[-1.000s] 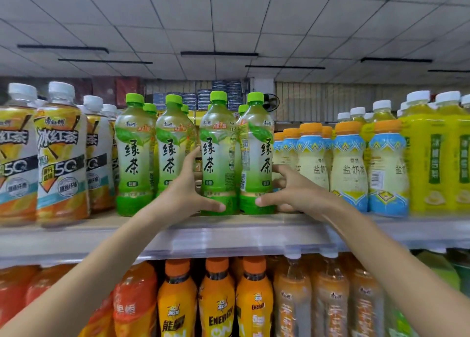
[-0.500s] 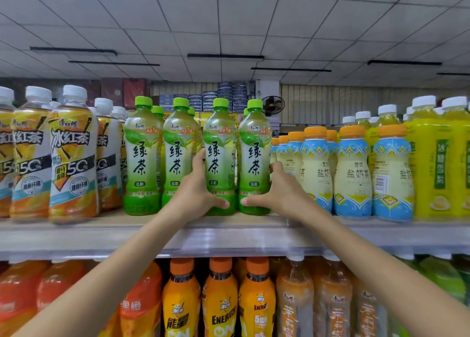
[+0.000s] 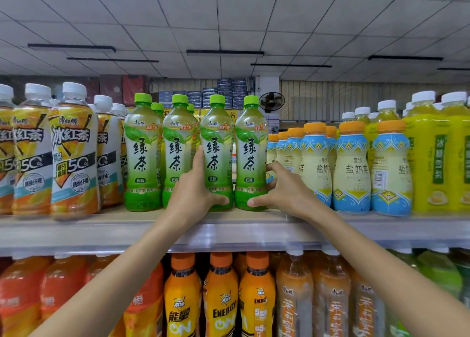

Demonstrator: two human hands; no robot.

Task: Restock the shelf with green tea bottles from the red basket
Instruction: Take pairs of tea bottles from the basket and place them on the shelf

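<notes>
Several green tea bottles with green caps stand upright in a front row on the upper shelf (image 3: 106,228). My left hand (image 3: 194,194) grips the third green tea bottle (image 3: 216,143) low on its body, thumb across the front. My right hand (image 3: 282,191) grips the fourth green tea bottle (image 3: 251,146) at its base, fingers round its right side. Both bottles rest on the shelf, side by side. The two green tea bottles further left (image 3: 142,153) stand untouched. More green caps show behind them. The red basket is out of view.
Iced black tea bottles (image 3: 73,153) fill the shelf to the left, blue-and-cream milk tea bottles (image 3: 352,169) and yellow bottles (image 3: 437,156) to the right. Orange energy drink bottles (image 3: 221,298) stand on the shelf below.
Both held bottles have been turned so their labels face front, and they stand straighter and closer together. My hands stay low on the bottles.
</notes>
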